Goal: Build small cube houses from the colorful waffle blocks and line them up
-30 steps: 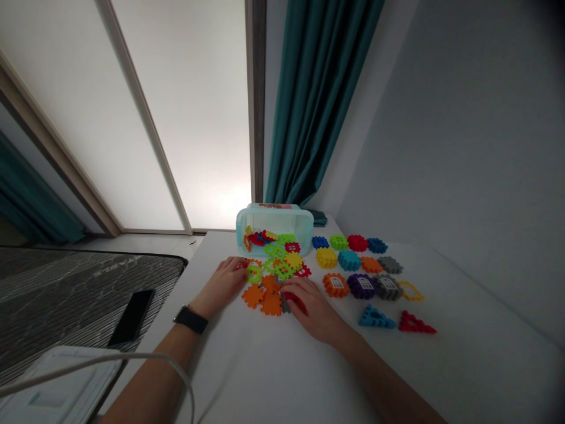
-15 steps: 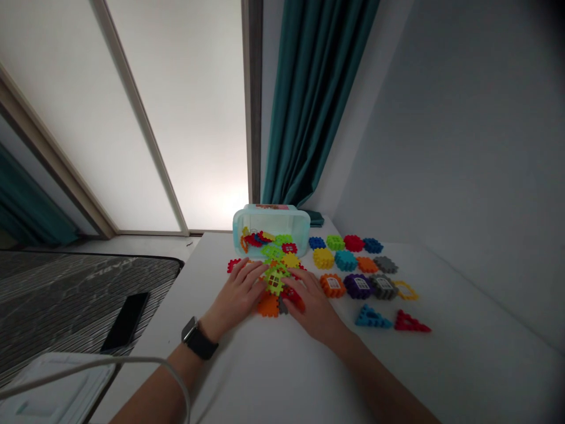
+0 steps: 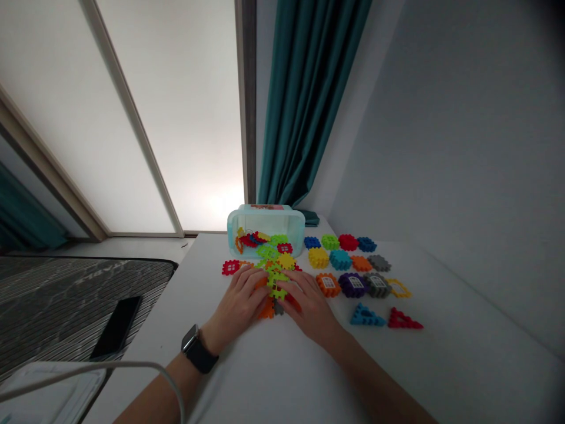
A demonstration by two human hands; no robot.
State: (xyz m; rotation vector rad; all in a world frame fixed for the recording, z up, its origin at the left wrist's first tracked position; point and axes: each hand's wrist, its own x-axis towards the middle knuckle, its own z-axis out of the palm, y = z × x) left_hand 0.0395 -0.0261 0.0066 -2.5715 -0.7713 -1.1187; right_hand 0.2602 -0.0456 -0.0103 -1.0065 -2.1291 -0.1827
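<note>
A lime green toothed building tile point(image 3: 277, 288) with a window cut-out is held between my two hands, above a loose pile. My left hand point(image 3: 241, 300), with a watch on the wrist, has its curled fingers and thumb at the tile's left edge. The fingertips of my right hand point(image 3: 311, 306) close on its right edge. Under and around the hands lie an orange tile point(image 3: 266, 309), a grey tile point(image 3: 279, 307) and a yellow tile point(image 3: 286, 261), partly covered. A red window tile point(image 3: 230, 267) lies left of the pile.
Behind the pile, a pale blue bin point(image 3: 289, 224) lies on its side with tiles spilling out. Rows of sorted tile stacks stand at right, including a purple stack point(image 3: 354, 285), with blue triangles point(image 3: 367, 316) and red triangles point(image 3: 404, 319) nearer. A cable point(image 3: 145, 366) crosses the lower left.
Between my hands the lime green window tile has come slightly nearer and turned, and my fingers have closed in around it. The whole view has shifted a little.
</note>
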